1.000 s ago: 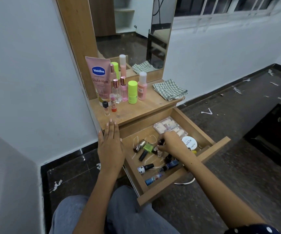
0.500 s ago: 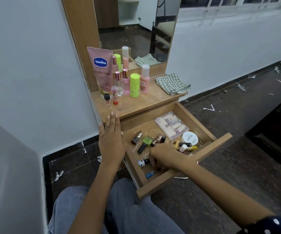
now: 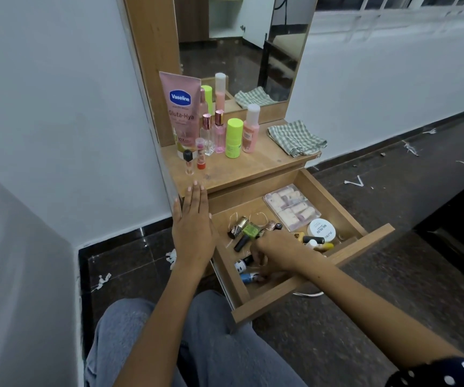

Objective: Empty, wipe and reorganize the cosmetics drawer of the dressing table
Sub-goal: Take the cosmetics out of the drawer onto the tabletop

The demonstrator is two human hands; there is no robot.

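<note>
Emptying under way, far from done. Drawer [image 3: 359, 216] pulled open, cluttered: nail-polish bottles [image 3: 249, 231] mid-floor, clear box [image 3: 290, 206] at back right corner. Tall bottles [image 3: 233, 136] parked along tabletop [image 3: 264, 166] rear edge; cloth [image 3: 295, 138] unused. Right hand [image 3: 276, 254] curled over small items near front edge, grip unclear. Left hand [image 3: 194, 227] flat, released, on left rim.

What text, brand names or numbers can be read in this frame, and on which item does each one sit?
"Vaseline": blue badge on the pink tube standing on the dressing table top.
"Gluta-Hya": same tube, below the badge.
"10X": partly cut off, near the tube's bottom.
"NAIL POLISH": lid of the round white tub in the drawer; the second line on it is too blurred to read.
Labels on the small bottles: too small to read.
</note>
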